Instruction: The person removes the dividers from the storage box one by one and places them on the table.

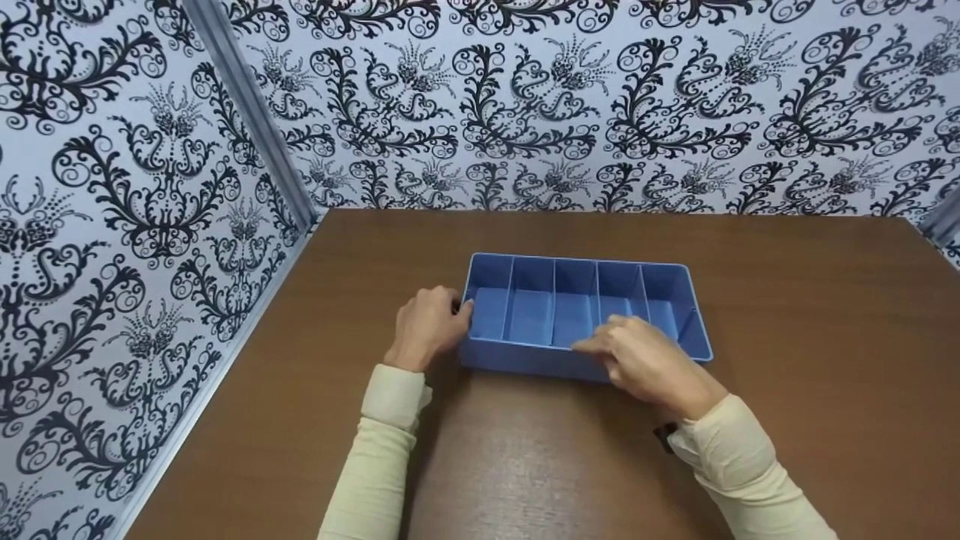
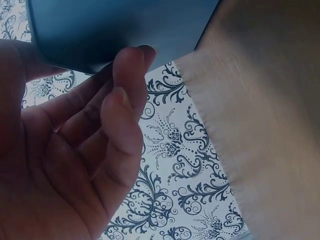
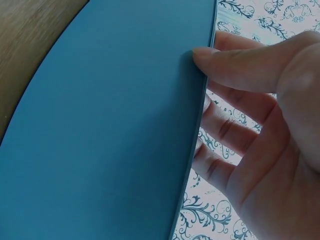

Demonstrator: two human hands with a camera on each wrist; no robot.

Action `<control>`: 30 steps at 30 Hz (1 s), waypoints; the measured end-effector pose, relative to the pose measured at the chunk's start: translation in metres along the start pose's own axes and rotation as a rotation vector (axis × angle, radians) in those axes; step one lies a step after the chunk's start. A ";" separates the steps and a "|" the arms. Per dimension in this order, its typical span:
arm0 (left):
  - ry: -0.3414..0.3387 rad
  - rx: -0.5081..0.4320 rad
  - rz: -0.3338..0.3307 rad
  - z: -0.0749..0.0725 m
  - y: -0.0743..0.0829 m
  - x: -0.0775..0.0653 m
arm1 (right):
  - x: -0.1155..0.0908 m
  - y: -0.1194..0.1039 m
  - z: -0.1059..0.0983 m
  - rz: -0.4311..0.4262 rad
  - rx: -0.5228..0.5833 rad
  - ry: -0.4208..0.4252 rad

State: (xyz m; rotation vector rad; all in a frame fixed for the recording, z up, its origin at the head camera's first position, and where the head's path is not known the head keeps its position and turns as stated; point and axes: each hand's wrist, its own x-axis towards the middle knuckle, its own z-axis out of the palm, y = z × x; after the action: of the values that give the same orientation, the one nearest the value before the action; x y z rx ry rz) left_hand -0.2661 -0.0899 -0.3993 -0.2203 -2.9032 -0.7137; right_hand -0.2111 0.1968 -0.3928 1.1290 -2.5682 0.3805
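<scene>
Blue tray (image 1: 525,358), five compartments, is seated on the tabletop (image 1: 810,322). Tray's left end is held by the left hand (image 1: 427,322), fingers curled. Tray's near rim is pinched by the right hand (image 1: 649,360), thumb outside, fingers inside. Patterned backdrop (image 1: 525,97) is seen beyond the tray.

Our arms in pale-yellow fabric sleeves (image 1: 375,465) stretched forward; our bare left hand (image 1: 430,324) gripped the left end of the blue rectangular plastic tray (image 1: 525,358), our bare right hand (image 1: 646,358) pinching its near rim.
</scene>
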 end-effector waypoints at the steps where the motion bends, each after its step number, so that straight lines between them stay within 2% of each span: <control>1: 0.000 0.002 -0.001 0.000 -0.001 0.000 | 0.000 0.000 0.001 -0.011 0.000 0.003; 6: -0.007 0.002 -0.009 -0.001 -0.004 0.000 | 0.001 0.002 0.001 -0.048 -0.002 0.003; 13: -0.062 -0.031 -0.053 -0.003 -0.005 0.000 | 0.000 0.001 -0.002 -0.048 0.038 -0.028; 18: -0.094 -0.054 -0.068 -0.004 -0.007 0.000 | -0.002 0.000 -0.006 -0.037 0.065 -0.054; 25: -0.176 -0.116 -0.093 -0.005 -0.009 -0.001 | -0.002 -0.001 -0.005 -0.019 0.067 -0.065; 30: -0.177 -0.112 -0.068 -0.004 -0.011 0.001 | -0.002 -0.002 -0.008 0.013 0.085 -0.077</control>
State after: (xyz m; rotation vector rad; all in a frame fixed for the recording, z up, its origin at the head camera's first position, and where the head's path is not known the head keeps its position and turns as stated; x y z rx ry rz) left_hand -0.2682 -0.1016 -0.4004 -0.2085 -3.0531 -0.9134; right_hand -0.2074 0.1997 -0.3861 1.1785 -2.6500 0.4618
